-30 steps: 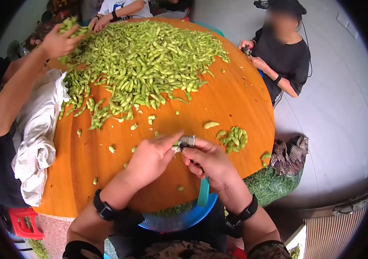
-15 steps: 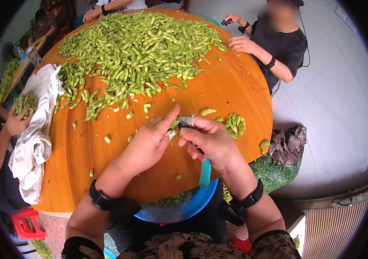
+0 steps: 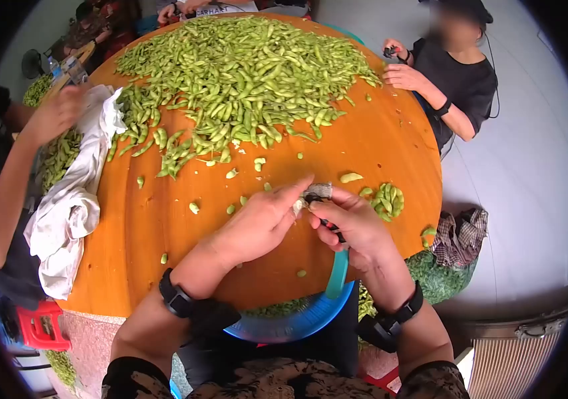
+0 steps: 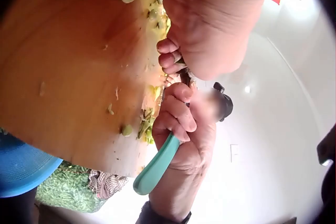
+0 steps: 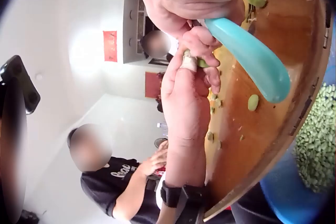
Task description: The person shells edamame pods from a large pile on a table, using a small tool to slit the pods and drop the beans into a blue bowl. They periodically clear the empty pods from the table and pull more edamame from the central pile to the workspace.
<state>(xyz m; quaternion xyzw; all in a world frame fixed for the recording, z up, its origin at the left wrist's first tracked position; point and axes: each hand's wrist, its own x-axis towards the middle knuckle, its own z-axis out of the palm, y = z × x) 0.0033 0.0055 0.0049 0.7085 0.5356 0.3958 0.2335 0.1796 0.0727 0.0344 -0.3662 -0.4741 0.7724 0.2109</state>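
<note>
Since the left grip (image 3: 257, 223) and right grip (image 3: 356, 223) meet above the near part of the surface (image 3: 131, 259), the pod (image 5: 203, 63) is mostly covered, showing only as a bit of green between left thumb and fingers in the right wrist view. The left grip pinches it, presumably to steady it against the tool (image 3: 338, 274). The right grip is curled round the tool, whose teal handle juts out below the fingers, likely leaving thumb and forefinger to guide the other end. A thumb wrap (image 5: 189, 62) and a forefinger wrap (image 3: 319, 191) look like padding against an edge.

Just beyond the right grip lies a heap (image 3: 387, 201), apparently kept handy and separate from the large pile (image 3: 237, 86) farther off. The basin (image 3: 317, 326) sits low at the person's lap, holding beans (image 5: 317, 140); its place there probably makes for a short drop.

The tool's working end is lost among the fingers, so whether it touches the pod cannot be told. The surface's edge and the forearms hide part of the basin. A checked cloth (image 3: 460, 239) covers part of the bag (image 3: 440, 276), and the far people are cut off.
</note>
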